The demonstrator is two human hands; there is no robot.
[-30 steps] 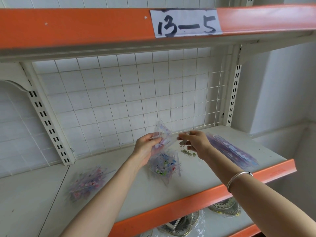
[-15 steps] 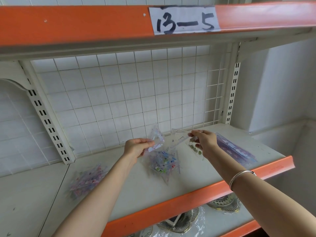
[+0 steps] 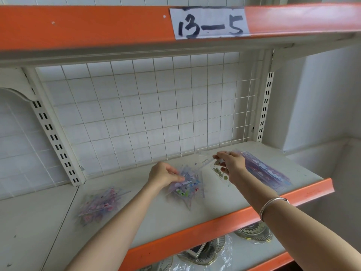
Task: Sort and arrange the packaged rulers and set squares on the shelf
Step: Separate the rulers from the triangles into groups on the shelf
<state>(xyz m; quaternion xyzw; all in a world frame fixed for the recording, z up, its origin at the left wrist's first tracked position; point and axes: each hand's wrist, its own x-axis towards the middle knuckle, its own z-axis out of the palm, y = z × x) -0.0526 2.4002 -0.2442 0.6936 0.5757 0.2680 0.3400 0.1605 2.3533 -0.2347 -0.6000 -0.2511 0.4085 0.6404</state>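
Note:
My left hand (image 3: 165,175) pinches a packaged set square (image 3: 185,178) and lays it on the middle pile of set squares (image 3: 187,189) on the white shelf (image 3: 156,214). My right hand (image 3: 231,166) pinches a clear ruler (image 3: 204,162) by its right end and holds it just above the shelf. Under that hand lies a clear ruler with green print (image 3: 219,174). To its right is a long stack of purple packaged rulers (image 3: 269,173). Another pile of pink packaged set squares (image 3: 99,204) lies at the left.
A white wire grid (image 3: 146,112) backs the shelf, with slotted uprights at both sides. The upper shelf's orange edge carries a paper label "13-5" (image 3: 209,22). The orange front lip (image 3: 224,218) runs below my arms. Wrapped metal plates (image 3: 203,253) sit on the shelf underneath.
My hands have drawn apart and dropped. The left one lowered its set square onto the middle pile. The right one carried the clear ruler to the right, toward the purple stack.

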